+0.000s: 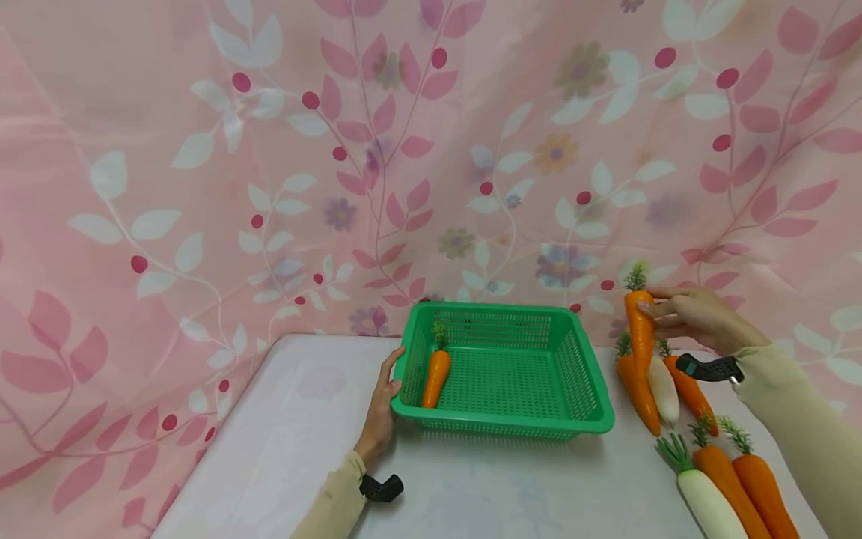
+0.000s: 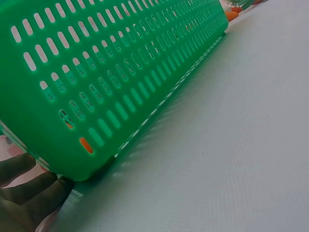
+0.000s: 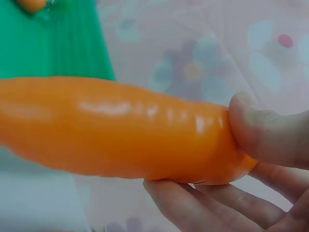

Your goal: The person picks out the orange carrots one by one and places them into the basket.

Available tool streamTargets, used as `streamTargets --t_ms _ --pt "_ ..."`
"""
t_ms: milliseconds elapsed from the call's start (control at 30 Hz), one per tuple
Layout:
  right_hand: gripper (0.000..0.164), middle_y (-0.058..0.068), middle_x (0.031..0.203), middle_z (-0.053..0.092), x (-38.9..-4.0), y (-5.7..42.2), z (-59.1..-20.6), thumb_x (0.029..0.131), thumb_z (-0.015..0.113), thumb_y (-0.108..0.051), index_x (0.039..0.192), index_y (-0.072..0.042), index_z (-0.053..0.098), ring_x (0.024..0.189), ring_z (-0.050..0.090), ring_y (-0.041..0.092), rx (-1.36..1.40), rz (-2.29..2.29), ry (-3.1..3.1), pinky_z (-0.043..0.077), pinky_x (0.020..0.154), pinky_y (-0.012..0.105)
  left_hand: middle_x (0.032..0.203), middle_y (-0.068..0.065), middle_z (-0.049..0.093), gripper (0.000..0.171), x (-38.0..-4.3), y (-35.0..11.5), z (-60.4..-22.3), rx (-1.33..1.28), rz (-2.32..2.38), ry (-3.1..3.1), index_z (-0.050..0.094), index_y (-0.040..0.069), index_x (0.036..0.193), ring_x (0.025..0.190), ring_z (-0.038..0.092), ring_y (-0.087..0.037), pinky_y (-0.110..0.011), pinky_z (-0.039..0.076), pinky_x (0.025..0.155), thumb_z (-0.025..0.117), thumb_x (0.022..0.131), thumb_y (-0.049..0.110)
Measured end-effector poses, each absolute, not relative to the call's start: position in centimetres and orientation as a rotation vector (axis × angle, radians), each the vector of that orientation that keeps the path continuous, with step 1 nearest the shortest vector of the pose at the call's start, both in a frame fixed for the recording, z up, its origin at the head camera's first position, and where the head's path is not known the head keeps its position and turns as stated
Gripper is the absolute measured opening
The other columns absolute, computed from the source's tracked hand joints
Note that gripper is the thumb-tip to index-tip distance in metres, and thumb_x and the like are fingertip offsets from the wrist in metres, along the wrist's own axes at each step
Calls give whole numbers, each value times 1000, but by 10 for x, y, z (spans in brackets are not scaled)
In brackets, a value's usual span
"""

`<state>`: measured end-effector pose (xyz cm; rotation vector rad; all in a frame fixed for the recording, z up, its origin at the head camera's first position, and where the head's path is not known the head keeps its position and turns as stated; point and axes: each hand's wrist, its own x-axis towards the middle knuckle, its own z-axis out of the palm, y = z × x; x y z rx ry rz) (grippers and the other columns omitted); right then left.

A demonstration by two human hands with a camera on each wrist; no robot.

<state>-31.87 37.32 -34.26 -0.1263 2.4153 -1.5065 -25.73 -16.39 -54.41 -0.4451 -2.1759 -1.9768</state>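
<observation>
My right hand (image 1: 694,318) pinches a carrot (image 1: 641,329) near its leafy top and holds it upright above the vegetables on the right. In the right wrist view, thumb and fingers grip the thick end of this carrot (image 3: 120,128). A green plastic basket (image 1: 498,425) with slotted walls stands mid-table. Inside, along its left wall, lies another carrot (image 1: 436,379). My left hand (image 1: 381,408) rests against the outside of the basket's left end. The left wrist view shows its fingers (image 2: 36,188) extended by the basket corner (image 2: 63,150).
Beneath the held carrot lie a carrot (image 1: 633,389), a white radish (image 1: 664,389) and another carrot (image 1: 694,389). Nearer me are a white radish (image 1: 710,501) with green stalks and two carrots (image 1: 730,486). A pink floral cloth (image 1: 404,150) hangs behind the white-covered table (image 1: 269,449).
</observation>
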Motion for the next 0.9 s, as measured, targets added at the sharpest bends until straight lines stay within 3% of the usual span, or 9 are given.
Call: streamTargets --t_ms 500,767,900 --pt "84 -15 106 72 -330 323 -357 109 60 -20 167 6 6 101 76 9 -132 -1720 2159 61 94 41 177 -4 19 59 -257 -164 -541 -455 -1992 -2171 28 32 168 158 28 -39 -69 22 123 30 109 33" --pt "82 -5 112 75 -334 296 -364 107 64 -21 167 5 16 104 78 18 -179 -1717 2128 60 96 46 176 -5 24 58 -256 -164 -539 -459 -1976 -2183 28 33 167 146 45 -39 -57 40 115 29 110 31" --pt "80 -4 114 73 -336 285 -369 106 65 -23 167 4 20 104 78 19 -193 -1703 2131 60 96 45 176 -5 24 58 -256 -163 -540 -465 -1965 -2177 28 32 168 149 42 -38 -61 35 118 29 110 30"
